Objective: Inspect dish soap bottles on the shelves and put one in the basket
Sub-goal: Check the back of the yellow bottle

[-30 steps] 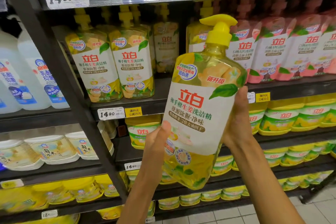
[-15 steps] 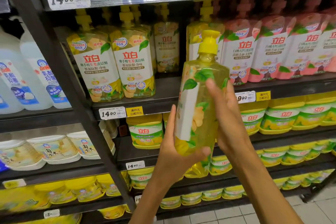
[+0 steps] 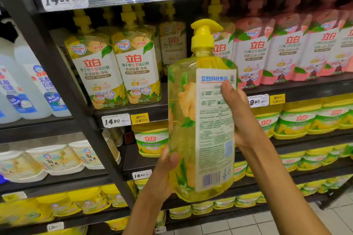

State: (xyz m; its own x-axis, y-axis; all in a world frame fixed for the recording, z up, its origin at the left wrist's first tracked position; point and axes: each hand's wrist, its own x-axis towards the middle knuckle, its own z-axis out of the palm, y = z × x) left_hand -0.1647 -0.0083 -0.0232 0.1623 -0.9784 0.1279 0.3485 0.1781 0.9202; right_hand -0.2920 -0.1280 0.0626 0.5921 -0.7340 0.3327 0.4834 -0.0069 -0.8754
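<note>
Head view shows a tall clear plastic dish soap bottle filled with yellow liquid (image 3: pixel 193 129), topped by a yellow pump dispenser (image 3: pixel 204 34), held upright in front of the shelves with its white back label (image 3: pixel 214 129) turned toward the camera. The left hand (image 3: pixel 162 175) cups the lower left side of the body, thumb lying across the front near the base. The right hand (image 3: pixel 238 114) wraps the right edge higher up, its fingertips (image 3: pixel 226 86) pressing over the upper part of the label. Both grips are closed around the bottle, one low and one at mid-height, so it is carried between them and touches no shelf.

Behind the grips, on the dark metal shelf (image 3: pixel 129 110), stand yellow refill pouches (image 3: pixel 114 70); to the right of the right grip are pink refill pouches (image 3: pixel 282 49). A white price tag (image 3: pixel 116 120) sits on the shelf edge left of the left grip. No basket is visible.

Judging by its size and full level, the bottle is probably heavy, and its smooth plastic wall likely slippery, with some give under a squeeze. The flat body sides, below the shoulder, look like the safest hold, with one palm under the base; lifting by the pump head risks pressing or loosening it. The inspection step seems under way, with the placing still to do.
</note>
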